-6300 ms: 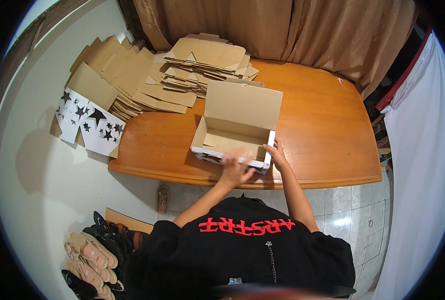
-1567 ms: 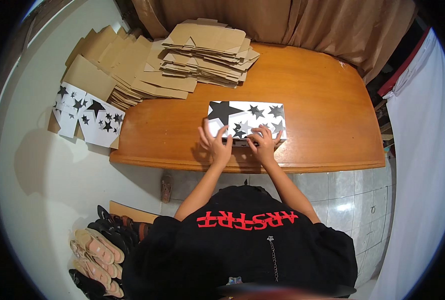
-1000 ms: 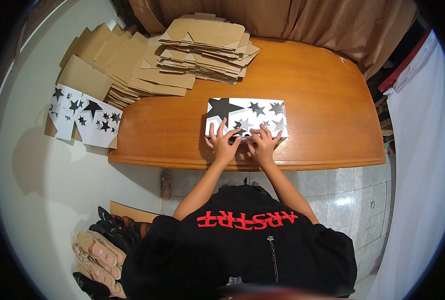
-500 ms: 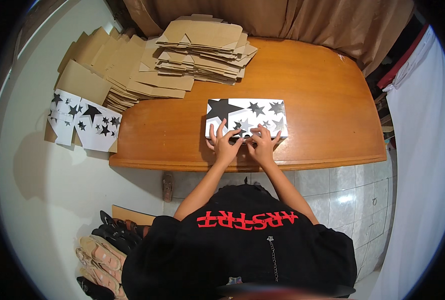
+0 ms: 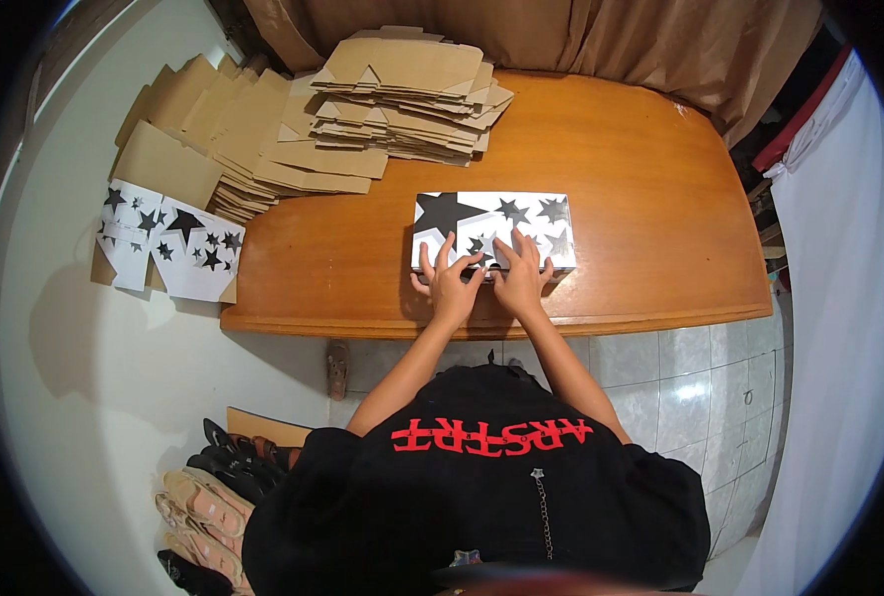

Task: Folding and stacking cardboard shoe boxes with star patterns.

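Observation:
A white cardboard box with black and grey stars rests closed near the table's front edge. My left hand is on its near left part, fingers spread over the top and front edge, with the thumb at the front. Beside it, my right hand lies on the near right part, its fingers stretched across the top. Both hands touch the box without being wrapped round it. The two thumbs come close together at the middle of the front edge, and most of the front face is hidden beneath my hands.
Flattened brown cardboard boxes are stacked at the back left of the wooden table. More folded cardboard leans on the left wall, including a flat star-printed piece. Several shoes lie at lower left. A white curtain hangs at right.
My right fingers have straightened from a bent pose and now reach farther over the box top. My left hand stays nearly in place. The view has shifted slightly.

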A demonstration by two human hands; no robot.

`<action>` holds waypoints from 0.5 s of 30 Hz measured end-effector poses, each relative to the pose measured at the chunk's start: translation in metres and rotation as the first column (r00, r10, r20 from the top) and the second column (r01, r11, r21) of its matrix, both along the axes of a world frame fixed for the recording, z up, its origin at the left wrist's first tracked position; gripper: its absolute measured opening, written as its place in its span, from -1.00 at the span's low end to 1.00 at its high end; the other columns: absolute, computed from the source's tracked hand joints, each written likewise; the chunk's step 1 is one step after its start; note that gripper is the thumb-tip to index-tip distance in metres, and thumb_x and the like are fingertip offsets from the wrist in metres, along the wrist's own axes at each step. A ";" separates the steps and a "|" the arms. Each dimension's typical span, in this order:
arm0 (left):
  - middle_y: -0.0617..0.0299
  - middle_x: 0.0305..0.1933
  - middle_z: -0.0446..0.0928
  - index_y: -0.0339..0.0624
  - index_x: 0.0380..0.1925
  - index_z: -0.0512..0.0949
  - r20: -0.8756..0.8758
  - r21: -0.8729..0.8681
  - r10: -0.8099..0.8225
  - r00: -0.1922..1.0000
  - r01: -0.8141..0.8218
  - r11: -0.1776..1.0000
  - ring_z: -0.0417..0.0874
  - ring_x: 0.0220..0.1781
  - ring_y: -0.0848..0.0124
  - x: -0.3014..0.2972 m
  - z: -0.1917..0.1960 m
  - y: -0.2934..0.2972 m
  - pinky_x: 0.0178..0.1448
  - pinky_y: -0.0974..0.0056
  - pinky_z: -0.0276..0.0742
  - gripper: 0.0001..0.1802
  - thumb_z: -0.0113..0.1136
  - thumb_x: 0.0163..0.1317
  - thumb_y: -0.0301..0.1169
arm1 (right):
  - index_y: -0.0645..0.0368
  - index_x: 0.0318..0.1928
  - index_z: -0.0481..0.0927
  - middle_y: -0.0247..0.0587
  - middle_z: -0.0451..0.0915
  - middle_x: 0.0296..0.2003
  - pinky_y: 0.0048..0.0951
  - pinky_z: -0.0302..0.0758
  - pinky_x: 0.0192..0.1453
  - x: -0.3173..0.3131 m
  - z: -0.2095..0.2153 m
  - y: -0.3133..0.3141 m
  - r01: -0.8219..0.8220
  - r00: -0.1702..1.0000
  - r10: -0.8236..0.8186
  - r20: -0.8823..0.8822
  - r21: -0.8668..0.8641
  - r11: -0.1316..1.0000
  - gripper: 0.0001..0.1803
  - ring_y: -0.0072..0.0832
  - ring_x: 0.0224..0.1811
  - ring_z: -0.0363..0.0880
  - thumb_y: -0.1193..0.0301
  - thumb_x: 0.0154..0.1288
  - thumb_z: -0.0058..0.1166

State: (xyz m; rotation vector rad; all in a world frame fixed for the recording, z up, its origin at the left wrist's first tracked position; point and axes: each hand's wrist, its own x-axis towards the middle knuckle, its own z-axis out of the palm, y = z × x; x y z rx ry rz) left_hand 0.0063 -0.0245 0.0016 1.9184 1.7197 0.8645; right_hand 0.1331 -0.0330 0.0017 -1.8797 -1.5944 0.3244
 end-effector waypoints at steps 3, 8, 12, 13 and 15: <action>0.35 0.37 0.16 0.25 -0.26 0.66 -0.012 0.009 -0.002 1.000 0.002 1.000 -0.25 0.47 0.10 0.000 0.000 0.000 0.24 -0.42 -0.43 -0.78 0.29 0.03 -0.17 | -0.18 -0.01 0.59 -0.24 0.20 0.26 0.25 -0.18 0.26 0.000 0.011 0.004 0.019 1.000 -0.018 0.007 -0.096 0.995 -0.51 -0.20 0.35 0.05 0.44 -0.05 0.22; 0.36 0.37 0.16 0.25 -0.26 0.66 -0.009 0.001 -0.011 1.000 0.011 1.000 -0.26 0.47 0.09 -0.003 -0.003 0.001 0.24 -0.42 -0.45 -0.79 0.28 0.04 -0.16 | -0.24 -0.04 0.60 -0.32 0.31 0.21 0.30 -0.18 0.23 0.004 0.010 0.001 -0.030 0.998 0.034 0.058 -0.071 0.997 -0.60 -0.22 0.35 0.07 0.31 0.02 0.22; 0.38 0.35 0.20 0.27 -0.27 0.66 -0.012 0.055 -0.025 1.000 0.025 0.998 -0.26 0.47 0.08 -0.003 -0.007 0.001 0.24 -0.43 -0.49 -0.78 0.29 0.03 -0.14 | -0.29 -0.03 0.58 -0.39 0.40 0.14 0.28 -0.18 0.24 0.008 -0.019 -0.003 -0.041 0.968 0.008 0.249 0.126 0.991 -0.62 -0.28 0.30 0.18 0.21 0.07 0.19; 0.39 0.34 0.22 0.27 -0.27 0.66 -0.014 0.070 -0.031 0.999 0.031 0.997 -0.25 0.47 0.08 -0.004 -0.010 0.002 0.24 -0.44 -0.50 -0.78 0.30 0.02 -0.14 | -0.31 -0.02 0.57 -0.41 0.43 0.11 0.28 -0.19 0.24 0.008 -0.024 -0.002 -0.041 0.946 -0.031 0.323 0.212 0.976 -0.63 -0.30 0.27 0.23 0.17 0.09 0.16; 0.41 0.32 0.23 0.28 -0.28 0.66 -0.004 0.107 -0.037 0.999 0.037 0.994 -0.24 0.47 0.08 -0.001 -0.016 0.004 0.24 -0.45 -0.51 -0.77 0.32 0.00 -0.13 | -0.34 -0.01 0.55 -0.43 0.45 0.09 0.27 -0.20 0.25 0.010 -0.035 0.000 -0.047 0.917 -0.077 0.391 0.299 0.953 -0.64 -0.32 0.25 0.28 0.14 0.11 0.14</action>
